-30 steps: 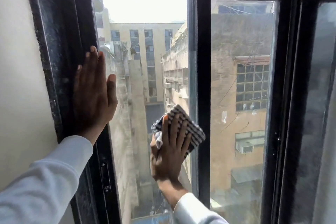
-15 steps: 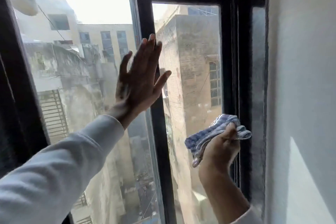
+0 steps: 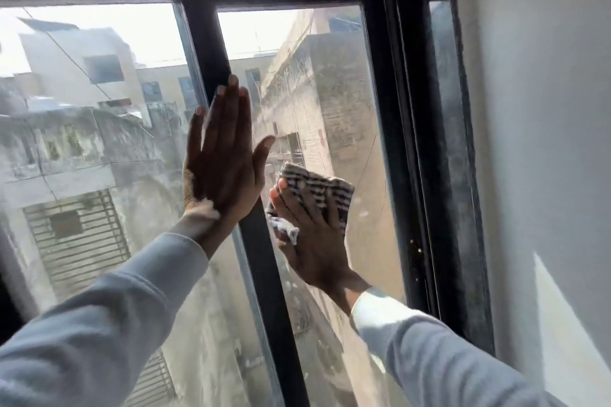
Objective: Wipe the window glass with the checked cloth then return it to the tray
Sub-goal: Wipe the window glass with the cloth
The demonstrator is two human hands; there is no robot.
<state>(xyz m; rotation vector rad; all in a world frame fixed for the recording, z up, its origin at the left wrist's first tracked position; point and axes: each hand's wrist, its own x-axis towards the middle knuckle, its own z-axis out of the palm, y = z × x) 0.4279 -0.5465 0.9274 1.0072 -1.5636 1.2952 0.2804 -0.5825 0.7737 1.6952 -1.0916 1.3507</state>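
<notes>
The window has two glass panes split by a black centre bar (image 3: 264,274). The checked cloth (image 3: 317,188), dark and white, lies bunched against the right pane (image 3: 363,129). My right hand (image 3: 310,235) presses it flat to the glass with straight fingers spread over it. My left hand (image 3: 224,162) lies flat and open across the centre bar and the edge of the left pane (image 3: 99,142), fingers pointing up. The two hands are close together, the left thumb just above the cloth. No tray is in view.
A thick black outer frame (image 3: 416,142) borders the right pane, with a dusty dark jamb (image 3: 453,175) beside it. A white wall (image 3: 542,142) stands to the right. Buildings show through the streaked glass.
My right hand has gone from gripping the bunched cloth near the right frame to pressing it flat on the right pane, further left. My left hand has shifted onto the centre bar.
</notes>
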